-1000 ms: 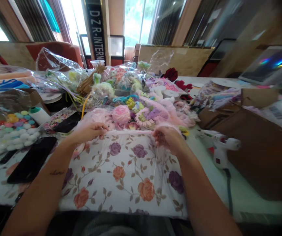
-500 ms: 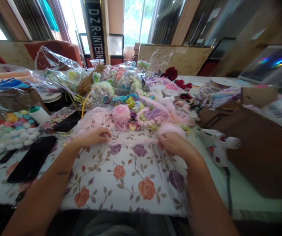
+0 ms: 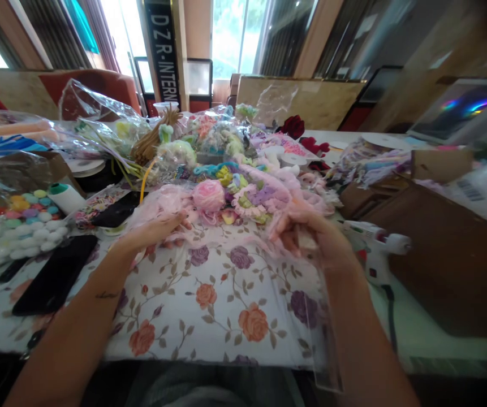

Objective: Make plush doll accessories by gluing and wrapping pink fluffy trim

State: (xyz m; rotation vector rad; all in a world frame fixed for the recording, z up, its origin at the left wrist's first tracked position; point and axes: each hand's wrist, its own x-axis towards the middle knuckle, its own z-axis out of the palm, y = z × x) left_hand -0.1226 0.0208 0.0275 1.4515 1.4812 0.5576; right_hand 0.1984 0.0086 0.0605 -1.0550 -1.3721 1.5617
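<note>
Both of my hands hold a clear plastic bag with pink fluffy material at its top, above a floral tablecloth. My left hand pinches the pink end on the left, fingers closed. My right hand is raised and curled around the bag's upper right part, and the clear film hangs down below it toward the table's near edge. Just beyond my hands lies a heap of knitted flowers and pompoms.
A white glue gun with a black cord lies right of my right hand, next to a brown cardboard box. A black phone and a bag of coloured pompoms lie at the left. Plastic bags of craft supplies crowd the back.
My right hand has lifted and turned, pulling the bag's right side up so the clear film hangs down. The taut pink strip between my hands has slackened. My left hand has barely moved.
</note>
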